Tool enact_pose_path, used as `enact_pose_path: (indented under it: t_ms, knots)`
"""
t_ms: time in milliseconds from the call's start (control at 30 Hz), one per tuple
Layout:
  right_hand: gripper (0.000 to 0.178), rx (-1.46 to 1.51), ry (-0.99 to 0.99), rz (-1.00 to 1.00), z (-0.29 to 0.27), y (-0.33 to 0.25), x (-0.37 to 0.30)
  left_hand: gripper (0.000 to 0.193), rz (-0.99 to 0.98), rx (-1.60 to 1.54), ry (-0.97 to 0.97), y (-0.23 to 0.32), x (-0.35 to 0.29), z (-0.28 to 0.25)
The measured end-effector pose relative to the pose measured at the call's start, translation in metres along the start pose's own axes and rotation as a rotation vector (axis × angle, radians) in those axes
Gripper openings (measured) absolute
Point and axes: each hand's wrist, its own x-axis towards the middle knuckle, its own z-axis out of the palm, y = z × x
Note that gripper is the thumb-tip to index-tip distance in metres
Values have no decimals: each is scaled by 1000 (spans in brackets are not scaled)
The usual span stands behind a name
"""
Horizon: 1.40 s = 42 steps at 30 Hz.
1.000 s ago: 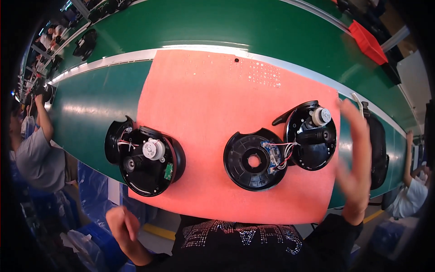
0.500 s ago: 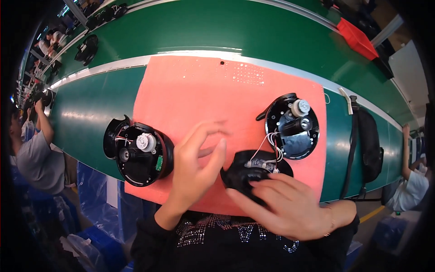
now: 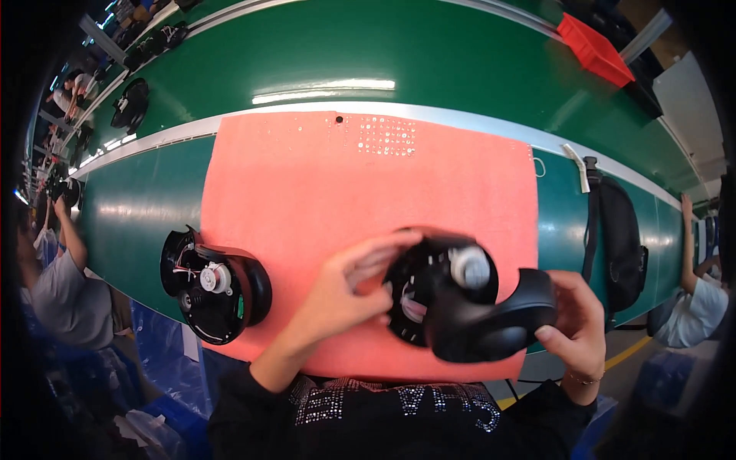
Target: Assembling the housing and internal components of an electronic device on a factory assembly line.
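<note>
Both hands hold a black round housing assembly (image 3: pixel 452 307) above the near edge of the salmon-pink mat (image 3: pixel 360 184). My left hand (image 3: pixel 345 295) grips its left rim, fingers curled over the open half with a white cylindrical part and wires inside. My right hand (image 3: pixel 575 326) holds the black dome-shaped cover half (image 3: pixel 491 318), which is folded over the front. A second open black assembly (image 3: pixel 215 284), with a white motor part and wires, lies at the mat's left edge, apart from my hands.
The mat lies on a long green conveyor table (image 3: pixel 383 61). A black bag (image 3: pixel 617 238) sits at the right end and a red bin (image 3: pixel 594 50) at the far right. Other people work at the left (image 3: pixel 57 291) and right (image 3: pixel 694 299) edges.
My hands have lifted the two black halves on the right and brought them together; a second ago they lay apart on the mat. The view has also shifted.
</note>
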Motion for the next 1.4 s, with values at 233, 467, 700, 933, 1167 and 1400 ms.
enact_pose_path:
  t_ms: [233,467,700,933,1167,1400]
  knots:
    - [50,102,-220,135,1,19,11,43,296,762,197,0,-24,-2]
    - [54,296,-244,70,-9,34,7,36,536,1071,20,8,-52,0]
    - [53,115,-363,-13,15,31,3,42,474,1178,-148,-3,-48,-3]
    - [51,141,-220,134,26,35,7,28,274,571,86,-6,-40,-20]
    - [45,144,-141,106,36,31,12,53,367,1010,24,16,-37,3]
    - [25,-521,-144,-236,33,20,37,50,263,1213,94,24,-31,-4]
